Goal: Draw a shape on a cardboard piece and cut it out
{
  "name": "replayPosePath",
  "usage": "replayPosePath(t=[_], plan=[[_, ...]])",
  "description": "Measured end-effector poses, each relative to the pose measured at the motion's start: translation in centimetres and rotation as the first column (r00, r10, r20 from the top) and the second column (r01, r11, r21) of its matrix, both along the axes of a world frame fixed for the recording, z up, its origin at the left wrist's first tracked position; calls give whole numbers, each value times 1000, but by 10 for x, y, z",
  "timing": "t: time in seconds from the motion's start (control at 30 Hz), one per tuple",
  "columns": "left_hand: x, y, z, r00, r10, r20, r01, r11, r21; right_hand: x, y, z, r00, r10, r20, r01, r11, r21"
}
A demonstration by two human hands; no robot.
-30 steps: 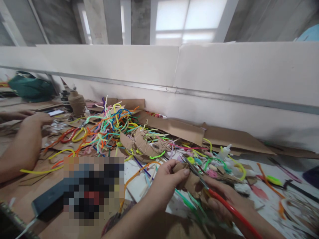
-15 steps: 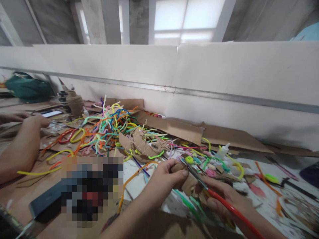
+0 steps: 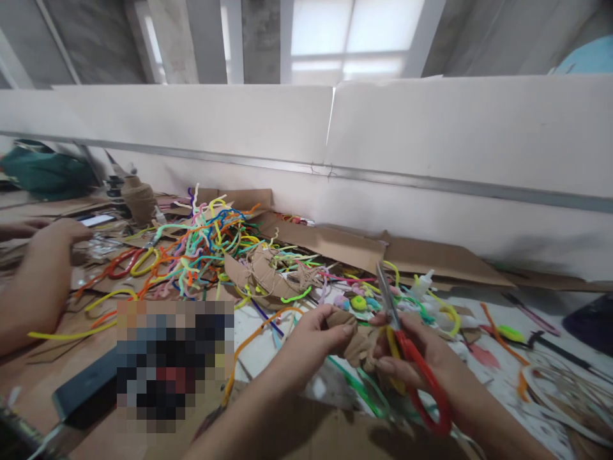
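Observation:
My left hand (image 3: 311,342) is closed on a crumpled brown piece of cardboard (image 3: 348,335), pinched between thumb and fingers. Red and yellow-handled scissors (image 3: 422,374) sit in my right hand (image 3: 424,342), their blades pointing up and clear of the cardboard. The fingertips of that hand also reach the right edge of the brown piece. Green pipe cleaners (image 3: 354,383) lie beneath both hands. Just beyond them are small pompoms and a yellow ring-shaped piece (image 3: 358,303).
A tangled heap of coloured pipe cleaners (image 3: 201,239) fills the middle left. Cardboard strips (image 3: 330,237) line the white partition (image 3: 431,134). A white glue bottle (image 3: 423,281) stands behind my right hand. Another person's arm (image 3: 41,281) rests at left, near a twine spool (image 3: 138,198).
The scissors have swung from lying across the top of the cardboard to pointing upward, away from it. My right hand's fingers have come closer to the cardboard's edge. The view has shifted slightly.

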State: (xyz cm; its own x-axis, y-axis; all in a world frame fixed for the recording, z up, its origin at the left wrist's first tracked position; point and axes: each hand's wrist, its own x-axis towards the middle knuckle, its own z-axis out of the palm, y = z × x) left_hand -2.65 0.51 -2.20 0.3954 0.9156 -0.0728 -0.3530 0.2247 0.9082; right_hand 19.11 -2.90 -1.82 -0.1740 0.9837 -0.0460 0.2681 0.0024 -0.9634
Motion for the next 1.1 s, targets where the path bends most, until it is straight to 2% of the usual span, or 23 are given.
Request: replayPosePath(t=[0.1, 0.2, 0.4, 0.57, 0.77, 0.93, 1.1], plan=[[6, -3, -4, 1000, -11, -15, 11, 1000, 12, -9, -4, -5, 985, -107, -134, 105, 994, -26], [10, -5, -8, 999, -14, -42, 15, 999, 29, -16, -6, -10, 965, -179, -189, 185, 983, 11], [11, -7, -10, 999, -32, 30, 34, 998, -55, -20, -7, -13, 960, -160, -230, 172, 984, 34], [11, -12, -11, 992, -72, 102, 87, 985, -151, -18, -9, -14, 948, -197, -249, 221, 972, 75], [19, -11, -13, 993, -56, 102, 63, 996, -62, -24, -10, -9, 911, -319, -263, 359, 925, 122], [18, -6, -16, 997, -28, 76, 32, 998, -60, -25, -11, -10, 934, -271, -231, 306, 944, 128], [15, -9, -6, 995, -92, -45, 91, 996, -13, -17, -6, -9, 937, -293, -192, 322, 935, 147]])
